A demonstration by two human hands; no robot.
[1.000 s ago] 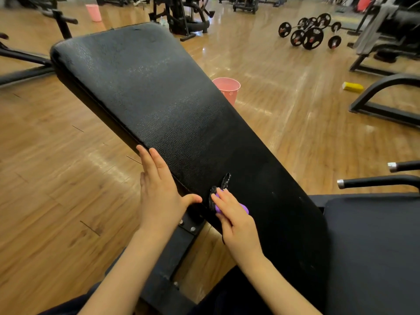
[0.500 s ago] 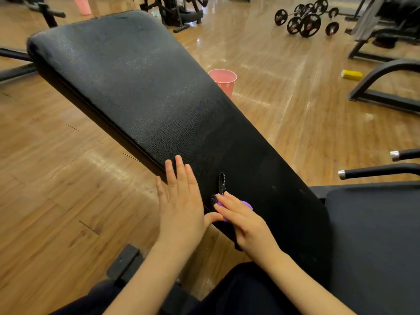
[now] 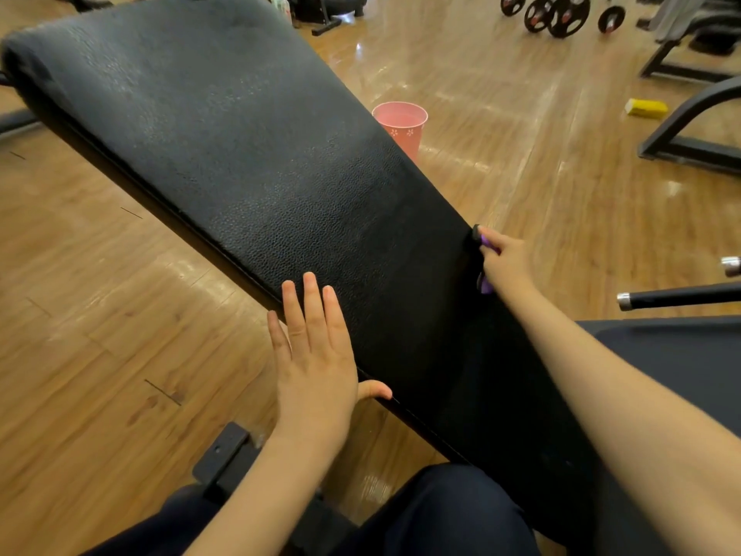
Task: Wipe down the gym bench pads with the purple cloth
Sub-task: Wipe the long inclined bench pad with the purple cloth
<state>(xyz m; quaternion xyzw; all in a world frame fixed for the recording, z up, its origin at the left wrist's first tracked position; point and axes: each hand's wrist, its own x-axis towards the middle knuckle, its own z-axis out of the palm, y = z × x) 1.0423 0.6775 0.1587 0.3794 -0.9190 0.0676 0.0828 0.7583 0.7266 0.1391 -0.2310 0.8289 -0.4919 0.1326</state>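
A long black textured bench back pad [image 3: 248,154] slopes from the upper left down to the lower right. My left hand [image 3: 316,355] lies flat with straight fingers on the pad's near edge, thumb under the rim. My right hand [image 3: 505,262] is at the pad's far edge, fingers curled round the purple cloth [image 3: 487,244], of which only small purple bits show along with something small and black. The black seat pad [image 3: 681,367] lies at the right.
A pink bucket [image 3: 401,124] stands on the wooden floor just behind the pad. Two chrome-tipped black handles [image 3: 677,296] stick out at the right. Weight plates [image 3: 561,10], black machine frames [image 3: 689,114] and a yellow sponge [image 3: 645,107] lie further back.
My right hand with the cloth has swept from the pad's near edge across to its far edge. My left hand stayed flat on the near edge. The view moved closer.
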